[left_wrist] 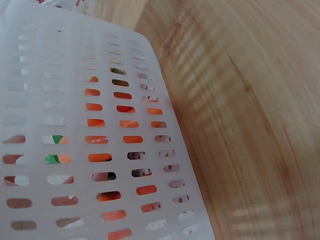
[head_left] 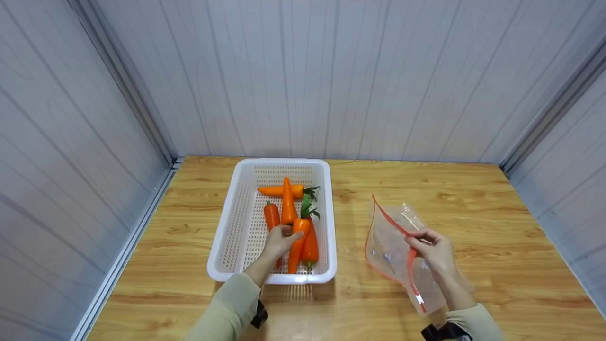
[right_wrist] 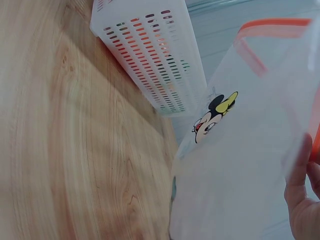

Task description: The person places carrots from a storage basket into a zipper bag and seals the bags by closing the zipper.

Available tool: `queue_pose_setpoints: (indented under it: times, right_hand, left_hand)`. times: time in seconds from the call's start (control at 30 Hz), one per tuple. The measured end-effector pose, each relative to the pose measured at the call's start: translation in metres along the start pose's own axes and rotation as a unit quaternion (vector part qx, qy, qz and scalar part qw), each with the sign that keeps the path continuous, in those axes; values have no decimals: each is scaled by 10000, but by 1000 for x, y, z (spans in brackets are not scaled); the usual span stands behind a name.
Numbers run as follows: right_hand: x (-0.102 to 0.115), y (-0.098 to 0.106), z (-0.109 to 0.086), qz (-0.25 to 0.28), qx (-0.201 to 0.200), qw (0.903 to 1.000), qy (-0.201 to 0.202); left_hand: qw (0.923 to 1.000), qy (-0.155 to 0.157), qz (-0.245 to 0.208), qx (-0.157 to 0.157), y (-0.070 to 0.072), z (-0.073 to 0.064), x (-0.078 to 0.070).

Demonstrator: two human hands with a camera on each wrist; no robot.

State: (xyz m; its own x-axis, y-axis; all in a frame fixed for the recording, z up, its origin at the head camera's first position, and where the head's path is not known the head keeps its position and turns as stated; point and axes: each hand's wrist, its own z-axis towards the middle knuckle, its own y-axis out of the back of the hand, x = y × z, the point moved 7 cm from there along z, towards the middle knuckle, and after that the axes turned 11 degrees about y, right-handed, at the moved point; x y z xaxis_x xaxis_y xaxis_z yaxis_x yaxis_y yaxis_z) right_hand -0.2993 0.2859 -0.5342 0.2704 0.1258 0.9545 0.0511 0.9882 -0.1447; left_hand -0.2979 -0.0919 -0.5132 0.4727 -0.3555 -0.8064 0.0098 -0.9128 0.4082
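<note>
Left hand [head_left: 276,245] pinches orange carrot [head_left: 296,251], 5 o'clock in basket [head_left: 330,218]; grasp partly hidden, depth unclear. Should handle light, stiff, slick: take thick end. Right hand [head_left: 436,253] pinches limp bag [head_left: 384,237], basket's 3 o'clock.

Table [head_left: 180,246]: yellow-brown wood grain. Basket [head_left: 331,237], toward the table's left edge: white, rows of slots. Carrots [head_left: 288,208] inside: orange to red-orange, green tops [head_left: 305,204]. Bag [head_left: 386,241], toward the right edge: translucent, red-orange trim [right_wrist: 275,24], printed cartoon mouse [right_wrist: 208,122] in black and yellow. Sleeves [head_left: 227,308]: beige.

Wood-grain table [head_left: 502,237] beside pale walls [head_left: 307,85]
</note>
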Motion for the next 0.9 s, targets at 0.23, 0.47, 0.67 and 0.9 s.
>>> queue_pose_setpoints:
  times: [0.23,0.47,0.67,0.9]
  right_hand:
    - [11,-7,-5,212,101,9997,20]
    - [-13,9,0,-459,-473,9977,-182]
    - [-11,8,0,-349,-366,9987,-63]
    - [49,-30,-15,5,97,9999,135]
  left_hand:
    - [9991,402,44,90,0,-3,7]
    - [9942,943,70,517,-3,-5,16]
    - [9877,1330,259,774,-7,-2,25]
    - [9852,1372,-18,1025,-12,-5,26]
